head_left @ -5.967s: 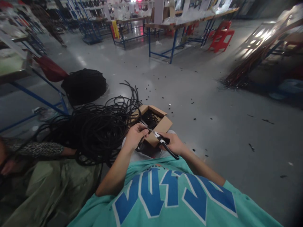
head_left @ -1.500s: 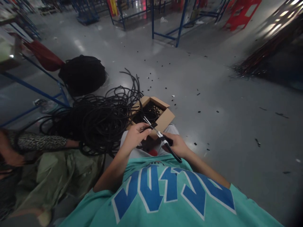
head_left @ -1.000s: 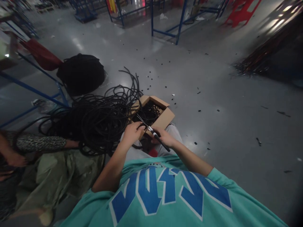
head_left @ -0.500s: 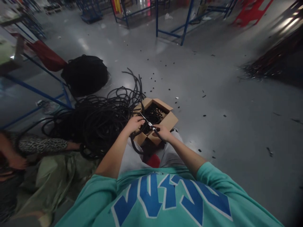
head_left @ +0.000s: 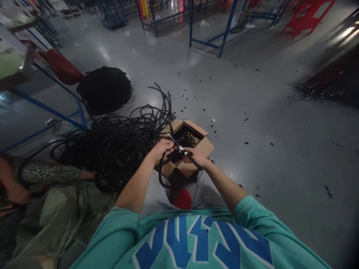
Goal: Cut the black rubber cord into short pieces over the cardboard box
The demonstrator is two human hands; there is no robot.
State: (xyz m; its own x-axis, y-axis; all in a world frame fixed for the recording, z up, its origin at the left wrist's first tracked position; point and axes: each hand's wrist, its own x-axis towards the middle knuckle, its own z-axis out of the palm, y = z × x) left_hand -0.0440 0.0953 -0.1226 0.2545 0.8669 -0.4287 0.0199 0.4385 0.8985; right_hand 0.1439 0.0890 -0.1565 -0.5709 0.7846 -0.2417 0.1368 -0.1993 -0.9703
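Observation:
Over an open cardboard box [head_left: 206, 146], my left hand [head_left: 162, 148] is closed on a black tube [head_left: 162, 175], which loops down in front of the box. My right hand [head_left: 195, 156] is wrapped round a thin tool with a pale metal tip and black-and-white marks [head_left: 182, 149]; its tip points up and left, just above my left fingers. A dark length extends back under my right hand. Small black pieces [head_left: 186, 136] lie inside the box. A big tangle of black tubing [head_left: 117, 145] spreads to the left of the box.
A black bundle [head_left: 104, 89] stands beyond the tangle, near a blue-framed table [head_left: 47, 108]. At the left sits another person, with a patterned sleeve [head_left: 50, 172]. Black scraps dot the grey floor [head_left: 280, 168]. A dark heap [head_left: 331, 74] lies at the right.
The view has shifted slightly, so the surroundings sit a little lower and further right. My left fingers have moved nearer the tool's shaft. Both hands keep their hold.

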